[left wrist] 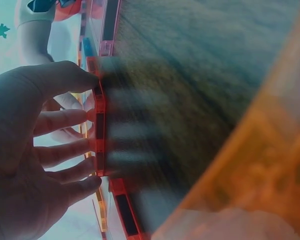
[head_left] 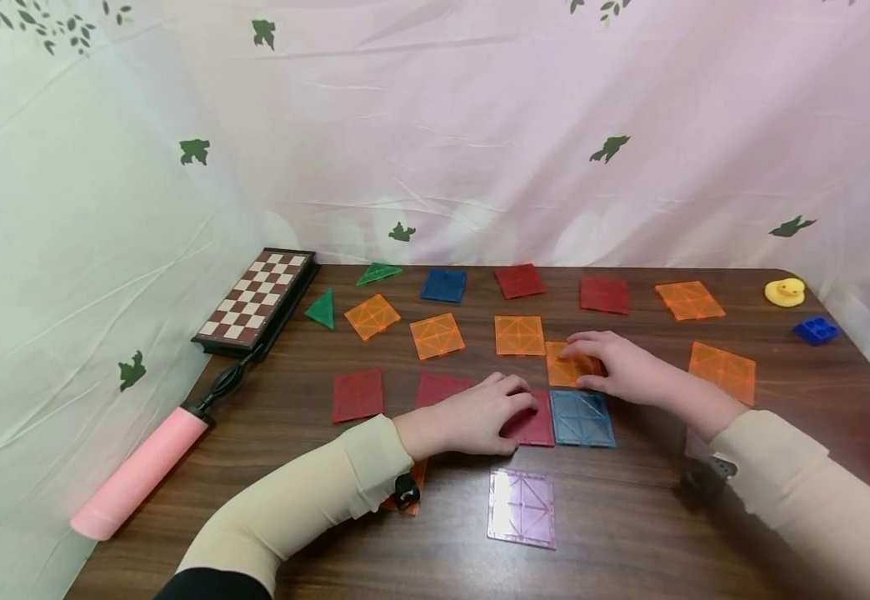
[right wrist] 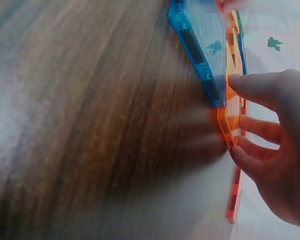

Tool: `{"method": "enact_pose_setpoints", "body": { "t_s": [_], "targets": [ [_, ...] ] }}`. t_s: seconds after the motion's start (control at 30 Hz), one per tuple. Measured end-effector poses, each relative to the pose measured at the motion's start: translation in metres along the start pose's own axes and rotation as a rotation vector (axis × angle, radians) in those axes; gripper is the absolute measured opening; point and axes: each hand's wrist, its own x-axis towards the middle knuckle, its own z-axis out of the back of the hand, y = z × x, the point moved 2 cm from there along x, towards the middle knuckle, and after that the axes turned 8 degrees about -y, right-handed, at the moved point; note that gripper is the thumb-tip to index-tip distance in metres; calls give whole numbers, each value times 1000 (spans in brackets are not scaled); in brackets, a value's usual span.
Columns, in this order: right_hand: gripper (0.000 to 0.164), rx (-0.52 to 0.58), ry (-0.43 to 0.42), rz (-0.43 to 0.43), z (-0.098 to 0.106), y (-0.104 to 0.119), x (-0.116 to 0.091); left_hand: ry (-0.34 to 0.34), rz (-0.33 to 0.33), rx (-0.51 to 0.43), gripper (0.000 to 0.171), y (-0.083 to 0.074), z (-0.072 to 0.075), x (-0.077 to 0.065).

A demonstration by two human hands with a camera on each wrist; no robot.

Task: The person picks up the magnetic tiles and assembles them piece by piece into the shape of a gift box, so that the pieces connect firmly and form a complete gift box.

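Observation:
My left hand [head_left: 483,414] rests its thumb and fingertips on a red square magnetic tile [head_left: 540,423] lying flat. Seen from the left wrist, those fingers are spread along the tile's edge [left wrist: 100,125]. Against that tile's right side lies a light blue square tile [head_left: 582,419]. Just behind the blue one, my right hand [head_left: 622,367] touches an orange square tile [head_left: 559,368] with spread fingers and thumb. The right wrist view has this orange tile [right wrist: 224,125] meeting a corner of the blue tile [right wrist: 192,47]. Another red tile [head_left: 441,387] is partly hidden behind my left hand.
More square tiles lie around, including a purple one [head_left: 522,508] in front and a dark blue one [head_left: 443,286] behind. Two green triangles [head_left: 321,309], a chessboard [head_left: 258,296] and a pink hand pump [head_left: 142,471] are left. A yellow duck [head_left: 784,292] and blue brick [head_left: 816,330] stand right.

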Motion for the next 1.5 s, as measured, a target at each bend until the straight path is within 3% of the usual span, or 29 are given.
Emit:
{"method": "enact_pose_setpoints", "body": {
  "t_s": [0.23, 0.4, 0.5, 0.63, 0.8, 0.93, 1.17, 1.5],
  "targets": [
    [42, 22, 10, 10, 0, 2, -2, 1, 3, -1, 55, 1, 1, 1],
    [71, 86, 35, -6, -2, 6, -14, 2, 27, -59, 55, 11, 11, 7],
    [88, 115, 48, 3, -7, 10, -25, -45, 89, -93, 56, 27, 26, 20],
    [97, 88, 51, 25, -16, 16, -35, -110, 195, -108, 56, 55, 39, 43],
    [96, 16, 26, 33, -26, 21, -38, -70, 257, -88, 62, 81, 31, 68],
    [95, -5, 6, 38, -28, 24, -35, -35, 256, -53, 63, 88, 25, 76],
    [94, -24, -4, 27, -27, 25, -32, -44, 230, -10, 59, 88, 26, 72],
    [93, -24, 4, 8, -28, 26, -30, -28, 226, 12, 60, 74, 22, 56]
  ]
}}
